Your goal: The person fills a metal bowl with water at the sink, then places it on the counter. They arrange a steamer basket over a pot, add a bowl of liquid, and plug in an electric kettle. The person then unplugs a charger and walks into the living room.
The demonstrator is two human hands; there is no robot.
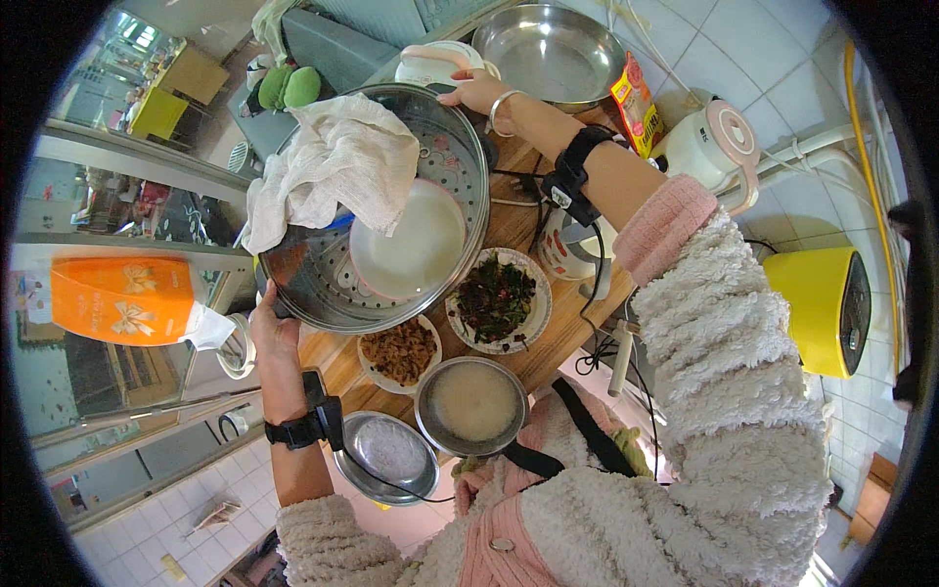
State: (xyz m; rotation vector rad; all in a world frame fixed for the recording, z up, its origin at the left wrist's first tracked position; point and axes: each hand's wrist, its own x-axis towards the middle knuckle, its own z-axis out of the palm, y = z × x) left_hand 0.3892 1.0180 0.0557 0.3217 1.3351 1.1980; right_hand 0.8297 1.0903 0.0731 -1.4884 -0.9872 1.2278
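A large metal steamer tray (pixel 477 220) with a perforated bottom is held between both hands above the wooden table. My left hand (pixel 275 330) grips its lower left rim, and my right hand (pixel 473 92) grips the handle at its upper right. Inside sits a bowl of whitish liquid (pixel 411 242). A crumpled white cloth (pixel 345 158) lies over the tray's upper left, partly covering the bowl. Just below are a plate of dark leafy greens (pixel 499 301), a plate of brown chopped food (pixel 398 352) and a metal bowl of pale, cloudy contents (pixel 473 403).
Near me is another metal bowl (pixel 389 455). A large steel pan (pixel 550 55), a red and yellow packet (pixel 637 106) and a white kettle (pixel 711 147) stand along the tiled wall. To the right is a yellow appliance (pixel 814 312); an orange tissue pack (pixel 121 301) is at left.
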